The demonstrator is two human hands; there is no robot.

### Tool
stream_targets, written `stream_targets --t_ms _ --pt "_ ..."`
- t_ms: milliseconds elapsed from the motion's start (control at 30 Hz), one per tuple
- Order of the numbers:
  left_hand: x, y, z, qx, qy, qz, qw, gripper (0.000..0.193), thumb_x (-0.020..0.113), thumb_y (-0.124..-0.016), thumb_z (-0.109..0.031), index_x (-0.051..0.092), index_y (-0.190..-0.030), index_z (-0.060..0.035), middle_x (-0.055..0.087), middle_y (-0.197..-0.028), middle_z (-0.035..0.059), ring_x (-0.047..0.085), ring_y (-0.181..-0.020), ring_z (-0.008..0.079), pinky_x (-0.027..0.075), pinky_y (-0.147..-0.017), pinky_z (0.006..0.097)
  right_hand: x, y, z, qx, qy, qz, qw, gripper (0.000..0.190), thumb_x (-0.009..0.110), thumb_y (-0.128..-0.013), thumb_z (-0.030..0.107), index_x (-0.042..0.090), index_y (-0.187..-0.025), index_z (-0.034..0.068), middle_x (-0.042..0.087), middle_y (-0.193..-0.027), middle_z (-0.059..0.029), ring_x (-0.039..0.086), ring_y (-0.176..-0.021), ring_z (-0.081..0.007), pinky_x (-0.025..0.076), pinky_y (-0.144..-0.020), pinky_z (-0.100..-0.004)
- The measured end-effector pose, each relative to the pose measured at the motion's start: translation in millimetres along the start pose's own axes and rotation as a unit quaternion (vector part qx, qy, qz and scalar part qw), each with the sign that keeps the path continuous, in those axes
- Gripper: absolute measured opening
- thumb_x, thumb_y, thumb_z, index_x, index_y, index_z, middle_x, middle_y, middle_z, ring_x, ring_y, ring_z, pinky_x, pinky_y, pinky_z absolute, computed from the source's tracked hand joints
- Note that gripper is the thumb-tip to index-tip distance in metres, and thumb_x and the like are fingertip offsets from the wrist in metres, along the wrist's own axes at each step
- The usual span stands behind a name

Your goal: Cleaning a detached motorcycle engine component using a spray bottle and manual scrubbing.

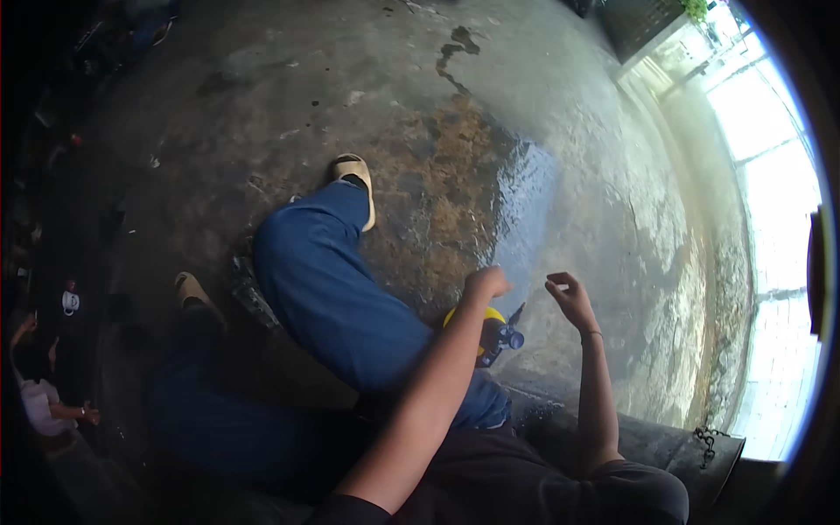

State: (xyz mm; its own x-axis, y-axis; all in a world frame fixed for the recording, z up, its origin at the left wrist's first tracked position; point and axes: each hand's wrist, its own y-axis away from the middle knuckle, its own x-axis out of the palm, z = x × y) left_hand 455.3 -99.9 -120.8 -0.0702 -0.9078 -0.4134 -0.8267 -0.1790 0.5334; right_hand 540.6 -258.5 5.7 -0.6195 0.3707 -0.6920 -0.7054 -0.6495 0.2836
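My left hand (487, 283) is bent at the wrist with its fingers curled, above a yellow and dark blue object (493, 328). My forearm partly covers that object, and a round blue knob sticks out of it; its kind is unclear. What the left fingers may hold is hidden. To the right, apart from it, my right hand (573, 300) is raised with thumb and fingers pinched. A small white thing (562, 287) shows between them, too small to name. Blue jeans (328, 262) cover my legs, one bent beside the yellow object.
Rough, stained concrete floor (407, 79) spreads ahead, with a wet-looking patch (525, 190). A chain (707, 443) hangs at the dark seat's edge (682, 453). At far left sits another person (49, 400), near a white mug (70, 302). A bright barred opening (768, 230) lies right.
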Motion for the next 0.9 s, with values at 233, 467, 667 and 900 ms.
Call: stream_targets --t_ms 233,467,667,900 --pt "3.8 6.7 -22.0 0.014 0.396 0.093 0.913 0.056 0.052 -0.079 -0.051 0.053 -0.108 -0.0035 0.057 -0.099 0.0144 0.056 -0.083 0.0257 0.045 -0.074 0.0357 6.9 4.7 -25.8 0.148 -0.221 -0.001 0.964 0.051 0.046 -0.084 0.050 0.052 -0.115 0.011 0.054 -0.112 -0.0057 0.053 -0.095 -0.0201 0.039 -0.078 -0.0342" --pt "-9.7 27.8 -31.0 -0.048 0.698 0.131 0.702 0.070 0.046 -0.078 -0.063 0.038 -0.124 -0.0105 0.045 -0.122 0.0174 0.050 -0.110 0.0309 0.040 -0.088 0.0383 109.6 35.6 -25.3 0.136 -0.467 0.094 0.869 0.053 0.040 -0.086 0.053 0.059 -0.101 0.006 0.060 -0.100 -0.0112 0.054 -0.088 -0.0191 0.037 -0.076 -0.0257" --pt "-2.4 16.5 -24.4 -0.037 0.713 0.138 0.686 0.066 0.047 -0.078 -0.062 0.043 -0.119 -0.0109 0.050 -0.115 0.0170 0.052 -0.107 0.0299 0.040 -0.087 0.0376 122.0 45.9 -11.1 0.080 -0.353 0.043 0.931 0.044 0.044 -0.088 0.044 0.061 -0.089 0.003 0.061 -0.087 -0.0071 0.053 -0.077 -0.0139 0.037 -0.069 -0.0198" --pt "0.9 11.7 -25.5 -0.036 0.634 0.080 0.768 0.052 0.049 -0.080 -0.053 0.048 -0.110 -0.0108 0.056 -0.105 0.0118 0.057 -0.093 0.0261 0.043 -0.079 0.0348 132.5 45.0 -3.6 0.111 -0.313 0.084 0.939 0.034 0.045 -0.090 0.034 0.058 -0.096 0.002 0.058 -0.087 -0.0032 0.047 -0.073 -0.0083 0.036 -0.064 -0.0168"
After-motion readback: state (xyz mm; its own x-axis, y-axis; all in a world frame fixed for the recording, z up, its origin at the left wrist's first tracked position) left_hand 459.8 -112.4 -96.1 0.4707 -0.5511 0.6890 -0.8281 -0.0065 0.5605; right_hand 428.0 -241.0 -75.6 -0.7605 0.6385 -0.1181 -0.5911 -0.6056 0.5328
